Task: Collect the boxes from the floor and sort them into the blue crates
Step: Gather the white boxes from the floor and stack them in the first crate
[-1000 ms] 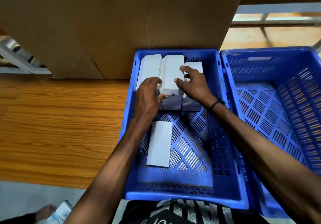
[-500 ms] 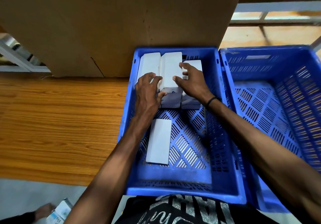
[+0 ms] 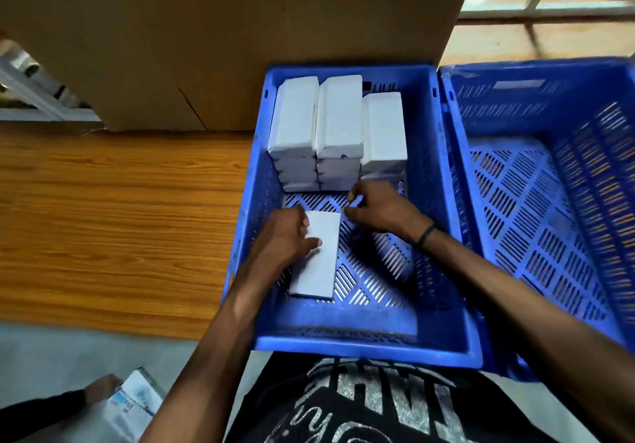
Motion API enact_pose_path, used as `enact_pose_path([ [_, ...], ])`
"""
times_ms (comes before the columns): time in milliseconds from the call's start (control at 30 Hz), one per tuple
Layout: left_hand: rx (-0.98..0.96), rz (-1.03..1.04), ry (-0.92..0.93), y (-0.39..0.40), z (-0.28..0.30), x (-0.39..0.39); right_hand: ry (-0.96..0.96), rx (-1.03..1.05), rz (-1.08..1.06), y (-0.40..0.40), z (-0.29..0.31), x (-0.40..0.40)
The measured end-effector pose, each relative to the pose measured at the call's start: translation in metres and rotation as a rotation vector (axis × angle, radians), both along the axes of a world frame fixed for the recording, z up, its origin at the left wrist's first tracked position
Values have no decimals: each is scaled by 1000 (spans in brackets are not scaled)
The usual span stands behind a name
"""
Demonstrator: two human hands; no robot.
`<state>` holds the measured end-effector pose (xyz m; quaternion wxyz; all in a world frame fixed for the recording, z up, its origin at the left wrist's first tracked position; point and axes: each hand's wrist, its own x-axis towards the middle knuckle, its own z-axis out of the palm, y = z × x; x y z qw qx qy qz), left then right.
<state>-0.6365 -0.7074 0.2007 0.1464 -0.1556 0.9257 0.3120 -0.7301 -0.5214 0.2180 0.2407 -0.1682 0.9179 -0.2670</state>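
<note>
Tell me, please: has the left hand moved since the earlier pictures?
Yes. The left hand has come back from the stacked boxes toward the near wall of the crate, and now rests on the flat box.

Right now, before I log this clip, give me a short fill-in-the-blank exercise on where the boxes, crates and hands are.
1. The stacked white boxes stand at the ___ end of the left crate.
2. The right crate holds ___ boxes.
3. The left hand rests on a single box lying ___ on the crate floor.
4. The dark wristband is on the ___ arm.

Missing words: far; no; flat; right
</note>
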Motion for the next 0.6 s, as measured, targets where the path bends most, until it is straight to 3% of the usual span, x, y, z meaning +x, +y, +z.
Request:
enact_pose_path([
  [100, -67, -54, -202, -1, -8, -1, -129, 229, 161, -13, -17, 1],
  [267, -132, -175, -416, 5, -10, -9, -244, 263, 236, -26, -27, 6],
  [500, -1, -145, -349, 3, -2, -9, -310, 46, 75, -18, -29, 1],
  [600, 124, -127, -250, 1, 6, -3, -369, -156, -38, -3, -17, 4],
])
